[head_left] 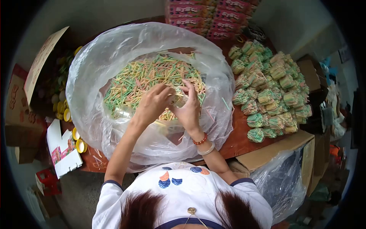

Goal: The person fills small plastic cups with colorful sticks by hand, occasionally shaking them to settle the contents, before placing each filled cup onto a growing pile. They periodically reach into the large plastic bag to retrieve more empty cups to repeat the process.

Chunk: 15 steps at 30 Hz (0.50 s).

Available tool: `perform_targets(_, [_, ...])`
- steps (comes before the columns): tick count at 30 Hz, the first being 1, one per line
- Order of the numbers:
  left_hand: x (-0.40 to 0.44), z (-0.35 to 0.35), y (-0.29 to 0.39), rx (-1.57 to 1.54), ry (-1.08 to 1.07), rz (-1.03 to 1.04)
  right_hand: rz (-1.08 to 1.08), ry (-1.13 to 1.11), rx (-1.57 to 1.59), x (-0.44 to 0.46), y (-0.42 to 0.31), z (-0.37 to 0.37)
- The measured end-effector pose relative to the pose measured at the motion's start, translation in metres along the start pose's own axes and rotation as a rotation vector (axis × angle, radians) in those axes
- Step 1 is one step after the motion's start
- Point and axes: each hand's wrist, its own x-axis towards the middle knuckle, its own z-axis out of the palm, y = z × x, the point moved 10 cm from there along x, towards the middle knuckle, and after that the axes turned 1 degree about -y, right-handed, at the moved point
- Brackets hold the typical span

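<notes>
My left hand (154, 102) is over the heap of thin pastel sticks (145, 74), its fingers bent and pinched together. Facing it is my right hand (189, 110), thumb and fingers curved round a small clear plastic piece (178, 98) whose kind I cannot make out. The fingertips of both hands meet near this piece. What the left fingers hold, if anything, is hidden. Beneath them, the green, yellow and pink sticks lie loose inside a large, wide-open clear plastic bag (91, 84).
Bundles of similar sticks (267, 91) are piled at the right of the red table (236, 143). Pink printed boxes (209, 15) are stacked at the back. Yellow round lids (81, 145) and an open carton (45, 65) stand left. A plastic-lined cardboard box (282, 175) sits front right.
</notes>
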Motion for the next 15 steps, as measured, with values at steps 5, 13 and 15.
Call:
perform_targets(5, [-0.009, -0.056, -0.061, 0.189, 0.051, -0.409, 0.078, 0.013, -0.004, 0.018, 0.005, -0.049])
perform_targets(13, [-0.019, -0.078, -0.061, 0.086, -0.034, -0.498, -0.057, 0.267, -0.540, 0.184, 0.052, -0.193])
perform_targets(15, [-0.017, -0.083, -0.062, 0.067, 0.010, -0.493, -0.064, 0.199, -0.764, 0.229, 0.089, -0.205])
